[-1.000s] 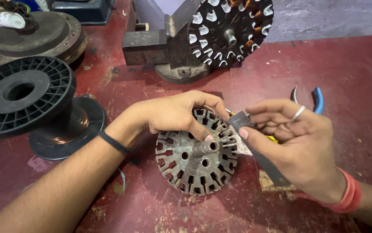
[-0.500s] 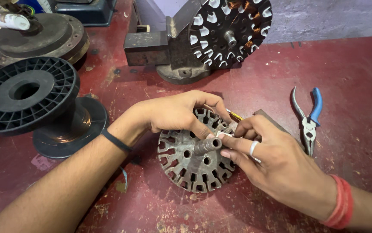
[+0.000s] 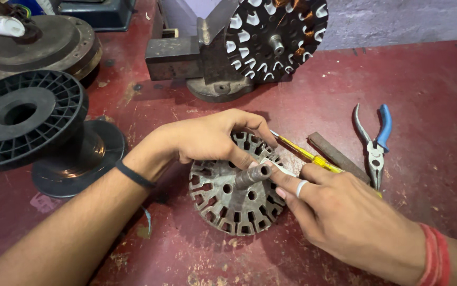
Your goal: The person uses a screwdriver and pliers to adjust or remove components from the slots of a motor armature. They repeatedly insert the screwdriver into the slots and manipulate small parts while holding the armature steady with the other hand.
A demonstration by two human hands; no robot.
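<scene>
A round grey slotted metal stator core (image 3: 234,196) with a short central shaft lies flat on the worn red bench (image 3: 424,79), near the middle. The left hand (image 3: 207,139) rests over its far edge, fingers curled down onto the slots, while the right hand (image 3: 345,212) presses a small white paper strip (image 3: 281,168) into a slot on the right side with pinched fingers. Right of them lie a yellow-handled screwdriver (image 3: 313,157) and blue-handled pliers (image 3: 375,143)
</scene>
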